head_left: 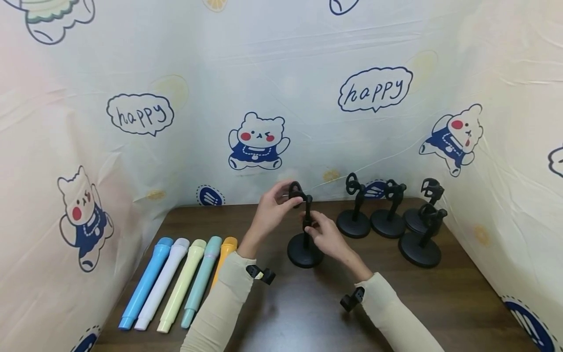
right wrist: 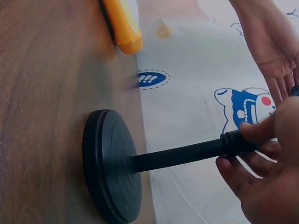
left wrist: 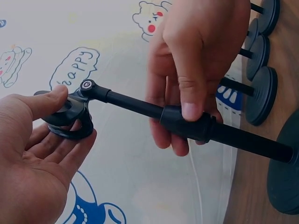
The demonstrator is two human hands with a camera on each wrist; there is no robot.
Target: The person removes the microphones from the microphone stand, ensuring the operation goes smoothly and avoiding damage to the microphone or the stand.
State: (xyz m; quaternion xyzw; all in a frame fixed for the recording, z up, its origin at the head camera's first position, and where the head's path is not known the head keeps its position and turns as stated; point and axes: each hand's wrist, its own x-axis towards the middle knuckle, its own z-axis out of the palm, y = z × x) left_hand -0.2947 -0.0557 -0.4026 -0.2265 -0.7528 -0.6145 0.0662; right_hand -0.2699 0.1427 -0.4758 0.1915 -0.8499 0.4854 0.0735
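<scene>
A black desktop microphone stand (head_left: 305,250) with a round base stands upright on the brown table, near its middle. My left hand (head_left: 273,208) pinches the clip (left wrist: 70,116) at the stand's top between thumb and fingers. Lower down, my right hand (head_left: 326,235) grips the thicker collar (left wrist: 184,125) partway up the pole, thumb on one side and fingers on the other. In the right wrist view the pole (right wrist: 182,156) rises from the round base (right wrist: 114,163), and the clip is mostly hidden behind the right hand.
Several more black stands (head_left: 353,224) are grouped at the table's back right. At the left lie several microphone-shaped sticks in a row: blue (head_left: 146,283), lavender (head_left: 162,283), yellow (head_left: 182,286), teal (head_left: 201,281) and orange (head_left: 225,252), the last partly behind my left sleeve. A printed curtain (head_left: 308,137) surrounds the table.
</scene>
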